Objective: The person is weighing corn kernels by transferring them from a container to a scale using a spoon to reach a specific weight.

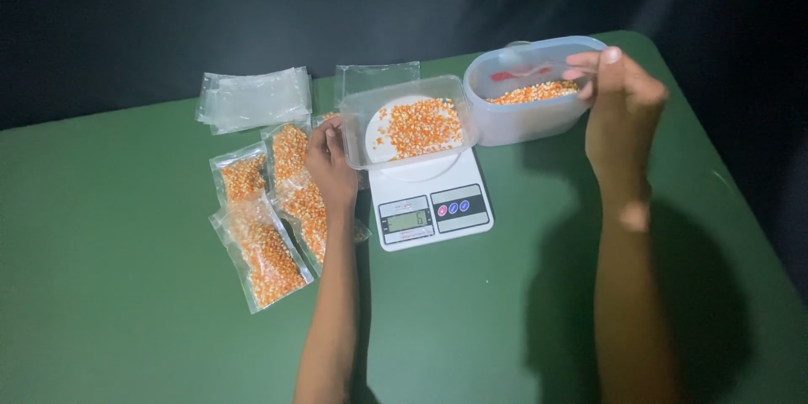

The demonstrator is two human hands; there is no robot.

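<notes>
My left hand [331, 164] grips the left rim of a clear plastic tub [358, 122] that sits on a white digital kitchen scale [431, 202]. Orange and white corn kernels [418, 126] lie in the tub. My right hand [619, 105] holds a clear plastic spoon [539, 70] over a second, oval plastic container [522, 122] at the right, which also holds kernels [533, 93].
Several sealed clear bags of kernels [263, 252] lie left of the scale on the green table [505, 320]. A stack of empty clear bags [255, 98] lies behind them, and another empty bag [374, 76] lies behind the tub. The table's far edge meets a dark wall.
</notes>
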